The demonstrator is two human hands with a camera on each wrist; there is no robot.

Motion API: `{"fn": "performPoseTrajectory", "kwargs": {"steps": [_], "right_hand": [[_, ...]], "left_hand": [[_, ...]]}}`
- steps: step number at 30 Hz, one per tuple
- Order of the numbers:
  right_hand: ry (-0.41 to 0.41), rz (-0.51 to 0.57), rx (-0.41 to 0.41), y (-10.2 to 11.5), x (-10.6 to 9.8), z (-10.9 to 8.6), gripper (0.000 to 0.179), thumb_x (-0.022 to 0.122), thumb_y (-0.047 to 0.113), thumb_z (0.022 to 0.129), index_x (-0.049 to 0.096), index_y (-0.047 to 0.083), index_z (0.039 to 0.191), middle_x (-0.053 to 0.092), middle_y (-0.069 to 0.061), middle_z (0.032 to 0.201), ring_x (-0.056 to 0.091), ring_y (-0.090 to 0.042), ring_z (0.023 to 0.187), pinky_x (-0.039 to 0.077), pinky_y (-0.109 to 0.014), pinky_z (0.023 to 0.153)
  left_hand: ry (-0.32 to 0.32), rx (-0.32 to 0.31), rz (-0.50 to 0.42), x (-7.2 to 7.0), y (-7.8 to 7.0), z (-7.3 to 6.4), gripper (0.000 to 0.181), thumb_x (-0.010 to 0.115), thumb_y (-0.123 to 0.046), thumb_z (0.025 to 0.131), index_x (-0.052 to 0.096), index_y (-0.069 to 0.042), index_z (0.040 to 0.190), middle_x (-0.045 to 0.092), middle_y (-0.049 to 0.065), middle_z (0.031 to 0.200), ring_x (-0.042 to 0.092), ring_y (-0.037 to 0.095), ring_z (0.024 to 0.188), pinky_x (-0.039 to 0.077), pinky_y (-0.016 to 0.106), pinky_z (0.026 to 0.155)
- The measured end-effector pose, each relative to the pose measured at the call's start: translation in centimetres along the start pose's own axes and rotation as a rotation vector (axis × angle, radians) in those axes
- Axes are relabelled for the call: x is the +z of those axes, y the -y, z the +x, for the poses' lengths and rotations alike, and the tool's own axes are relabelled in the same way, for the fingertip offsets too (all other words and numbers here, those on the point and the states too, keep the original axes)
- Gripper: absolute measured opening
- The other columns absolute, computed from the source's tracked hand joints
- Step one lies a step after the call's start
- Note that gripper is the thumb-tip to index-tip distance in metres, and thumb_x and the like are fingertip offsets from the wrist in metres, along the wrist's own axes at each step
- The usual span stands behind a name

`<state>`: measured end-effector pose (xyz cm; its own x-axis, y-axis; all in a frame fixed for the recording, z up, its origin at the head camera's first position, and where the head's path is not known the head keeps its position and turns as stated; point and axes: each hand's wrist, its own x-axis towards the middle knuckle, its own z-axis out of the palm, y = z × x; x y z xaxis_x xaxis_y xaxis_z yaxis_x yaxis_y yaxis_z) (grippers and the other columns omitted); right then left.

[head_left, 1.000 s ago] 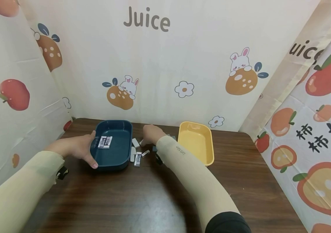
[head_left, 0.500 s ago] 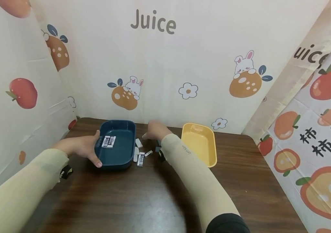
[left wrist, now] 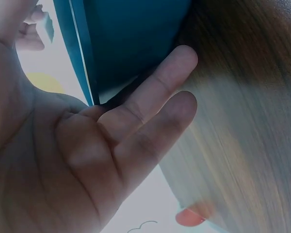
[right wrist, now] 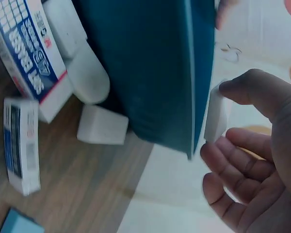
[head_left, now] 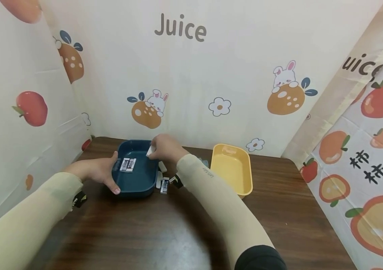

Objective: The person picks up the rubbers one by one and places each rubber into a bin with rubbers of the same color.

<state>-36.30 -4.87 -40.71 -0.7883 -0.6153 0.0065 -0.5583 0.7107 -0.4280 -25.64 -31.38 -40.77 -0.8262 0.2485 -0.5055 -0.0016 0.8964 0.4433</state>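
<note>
A white eraser [right wrist: 216, 115] is pinched between the thumb and fingers of my right hand [head_left: 167, 147], over the right far rim of the dark blue tray [head_left: 139, 182]. My left hand [head_left: 98, 170] rests against the tray's left side, thumb and fingers spread; two straight fingers show beneath the tray wall in the left wrist view. Inside the tray, sleeved erasers [head_left: 128, 165] with blue and white print lie side by side. Along the tray's right side are loose white erasers [right wrist: 103, 125] and a sleeved eraser [right wrist: 31, 56] marked 4B.
To the right stands a yellow tray [head_left: 231, 168]. Small grey-blue pieces [head_left: 205, 162] lie between the trays, partly hidden by my right forearm. A smaller sleeved eraser [right wrist: 22, 145] lies on the brown wooden table [head_left: 137, 232]. A printed curtain [head_left: 184, 75] hangs behind.
My right hand has moved left from the table between the trays to the blue tray's rim, bringing up a white eraser. The left hand stays at the tray's side.
</note>
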Motion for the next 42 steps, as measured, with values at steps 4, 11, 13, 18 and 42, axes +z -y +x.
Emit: {"fn": "performPoseTrajectory", "kwargs": {"steps": [4,11,13,18,42], "right_hand": [[0.024,-0.034,-0.032,0.8,1.2,1.0,0.036,0.089,0.029,0.099,0.083,0.008,0.127,0.081,-0.001,0.113,0.071,-0.016,0.093,0.065,-0.024,0.083],[0.090,-0.121,-0.028,1.8,3.0,2.2,0.024,0.088,0.033,0.100,0.084,0.015,0.115,0.078,0.003,0.102,0.071,-0.015,0.087,0.064,-0.023,0.077],[0.121,-0.162,-0.030,2.0,3.5,2.6,0.022,0.087,0.034,0.101,0.084,0.015,0.113,0.078,0.005,0.100,0.071,-0.014,0.085,0.063,-0.024,0.076],[0.167,-0.232,-0.051,2.5,4.1,3.2,0.019,0.086,0.035,0.102,0.083,0.017,0.108,0.077,0.006,0.095,0.071,-0.014,0.083,0.063,-0.025,0.075],[0.280,-0.401,-0.045,5.0,5.8,4.7,0.022,0.088,0.036,0.102,0.082,0.020,0.116,0.079,0.006,0.096,0.075,-0.011,0.080,0.067,-0.026,0.079]], "left_hand": [[0.001,-0.005,-0.004,0.0,0.1,0.2,0.173,0.105,-0.060,0.074,-0.017,0.015,0.171,0.015,0.051,0.176,0.036,0.066,0.154,0.033,0.085,0.127],[-0.004,0.003,-0.001,0.0,0.3,0.3,0.172,0.104,-0.061,0.075,-0.016,0.014,0.172,0.016,0.050,0.176,0.036,0.066,0.155,0.032,0.085,0.127],[-0.001,0.009,-0.008,-0.1,0.3,0.2,0.172,0.104,-0.061,0.075,-0.017,0.015,0.171,0.016,0.050,0.177,0.036,0.065,0.156,0.031,0.085,0.128],[0.014,0.008,-0.012,-0.1,0.2,0.2,0.173,0.104,-0.061,0.076,-0.019,0.015,0.171,0.016,0.049,0.177,0.037,0.063,0.155,0.030,0.084,0.129],[0.073,-0.028,-0.042,-0.4,-0.3,0.1,0.172,0.106,-0.053,0.076,-0.021,0.013,0.171,0.019,0.052,0.174,0.074,0.041,0.117,0.057,0.068,0.117]]}}
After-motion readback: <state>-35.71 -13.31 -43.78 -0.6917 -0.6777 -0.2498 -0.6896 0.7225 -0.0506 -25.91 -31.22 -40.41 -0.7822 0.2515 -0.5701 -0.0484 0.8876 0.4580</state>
